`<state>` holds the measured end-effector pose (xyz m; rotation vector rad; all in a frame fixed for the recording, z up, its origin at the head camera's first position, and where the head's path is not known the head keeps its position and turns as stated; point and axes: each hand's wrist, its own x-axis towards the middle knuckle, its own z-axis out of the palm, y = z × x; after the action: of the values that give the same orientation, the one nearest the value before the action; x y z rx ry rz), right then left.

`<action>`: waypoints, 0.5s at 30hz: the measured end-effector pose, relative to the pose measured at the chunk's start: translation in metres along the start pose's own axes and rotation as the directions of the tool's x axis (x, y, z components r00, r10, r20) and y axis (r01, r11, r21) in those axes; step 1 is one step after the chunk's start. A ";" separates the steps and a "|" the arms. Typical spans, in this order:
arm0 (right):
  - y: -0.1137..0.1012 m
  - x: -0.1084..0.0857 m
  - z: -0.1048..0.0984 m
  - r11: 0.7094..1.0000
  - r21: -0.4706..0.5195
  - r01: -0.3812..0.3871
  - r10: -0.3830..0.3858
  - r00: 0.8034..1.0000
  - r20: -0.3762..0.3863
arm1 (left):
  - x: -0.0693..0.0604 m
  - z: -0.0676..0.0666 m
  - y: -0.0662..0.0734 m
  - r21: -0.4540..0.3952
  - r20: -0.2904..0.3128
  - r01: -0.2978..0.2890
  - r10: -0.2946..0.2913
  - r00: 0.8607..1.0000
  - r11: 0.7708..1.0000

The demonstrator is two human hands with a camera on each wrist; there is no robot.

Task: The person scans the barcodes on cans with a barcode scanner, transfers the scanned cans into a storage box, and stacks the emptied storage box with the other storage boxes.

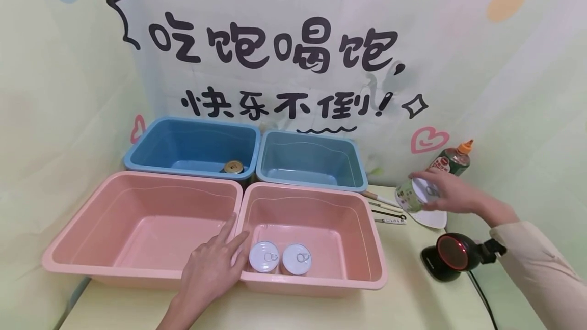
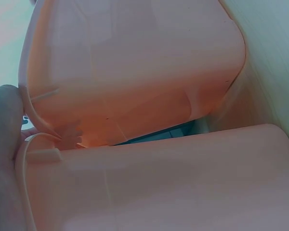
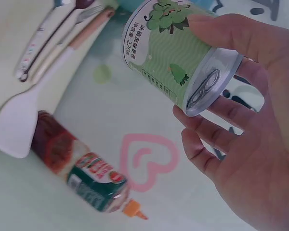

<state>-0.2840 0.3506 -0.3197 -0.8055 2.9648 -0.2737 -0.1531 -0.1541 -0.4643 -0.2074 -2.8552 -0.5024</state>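
Your right hand [image 1: 451, 191] gripped the can [image 1: 409, 196], right of the right pink bin [image 1: 316, 285]; your left hand [image 1: 212, 265], fingers straight, rested at that bin's left rim. Your thumb slipping on the smooth side might have dropped the can.

Can [image 3: 166, 55]: light green, wavy lines, green fruit print. Front tubs [image 1: 302, 210]: pink. Bottle [image 3: 81, 166]: green label [image 3: 97, 182], orange tip [image 3: 133, 208].

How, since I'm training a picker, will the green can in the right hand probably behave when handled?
The green can is probably stiff, judging by its metallic lid. Being cylindrical, it would likely roll if laid down. Its smooth label may slip slightly against the fingers.
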 end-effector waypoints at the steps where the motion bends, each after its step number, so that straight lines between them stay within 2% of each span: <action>1: -0.002 0.006 -0.004 1.000 -0.019 0.001 -0.001 1.000 -0.004 | 0.000 0.000 0.000 -0.002 0.003 0.002 -0.002 1.000 1.000; 7: -0.017 0.045 -0.018 0.999 -0.034 -0.029 0.031 0.999 0.036 | 0.000 0.000 0.001 -0.009 0.018 0.008 -0.007 1.000 1.000; 12: -0.028 0.076 -0.019 0.997 -0.007 -0.075 0.075 0.996 0.055 | 0.000 0.001 0.001 0.003 -0.005 0.000 0.000 1.000 1.000; 15: -0.033 0.094 -0.018 0.997 0.001 -0.071 0.071 0.996 0.046 | 0.000 0.000 0.000 0.012 0.003 -0.001 0.001 1.000 1.000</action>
<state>-0.3503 0.2779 -0.2968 -0.6947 2.9417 -0.2519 -0.1527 -0.1539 -0.4643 -0.2075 -2.8602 -0.4850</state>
